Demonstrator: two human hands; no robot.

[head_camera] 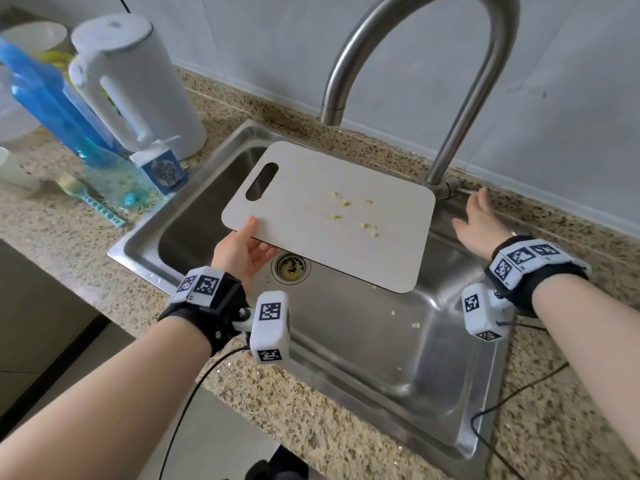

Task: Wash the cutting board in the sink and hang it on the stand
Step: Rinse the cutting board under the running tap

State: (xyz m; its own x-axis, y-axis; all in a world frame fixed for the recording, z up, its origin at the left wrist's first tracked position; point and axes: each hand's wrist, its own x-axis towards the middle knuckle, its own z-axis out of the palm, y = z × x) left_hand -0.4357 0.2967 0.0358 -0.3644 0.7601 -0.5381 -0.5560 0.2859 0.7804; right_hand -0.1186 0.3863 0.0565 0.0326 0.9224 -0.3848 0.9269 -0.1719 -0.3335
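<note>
Cutting board (pixel 332 216) held level above the sink (pixel 363 341), under the faucet (pixel 433 36) spout, with yellow food scraps (pixel 353 214) scattered on its upper face. Left hand (pixel 242 252) grips the board's near edge beside the handle slot (pixel 262 181), thumb on top and fingers beneath. Right hand (pixel 479 225) holds nothing; its fingers are spread, reaching toward the faucet lever (pixel 464 191) at the base, close to it, though contact cannot be told. No water runs, so washing appears not yet begun: rinsing, clearing the scraps, and hanging the board all remain. No stand can be identified in view.

The board's far corners overhang the basin's back rim, and its right edge lies just beside the faucet stem, leaving little room to swing rightward. The basin below is open, with the drain strainer (pixel 291 268) and a few loose scraps on its floor, so lowering or tilting the board looks unobstructed. To the left, a white kettle (pixel 138 88), a small carton (pixel 162 169) and blue items crowd the counter (pixel 294 410) near the sink's edge; the front counter strip is bare.
</note>
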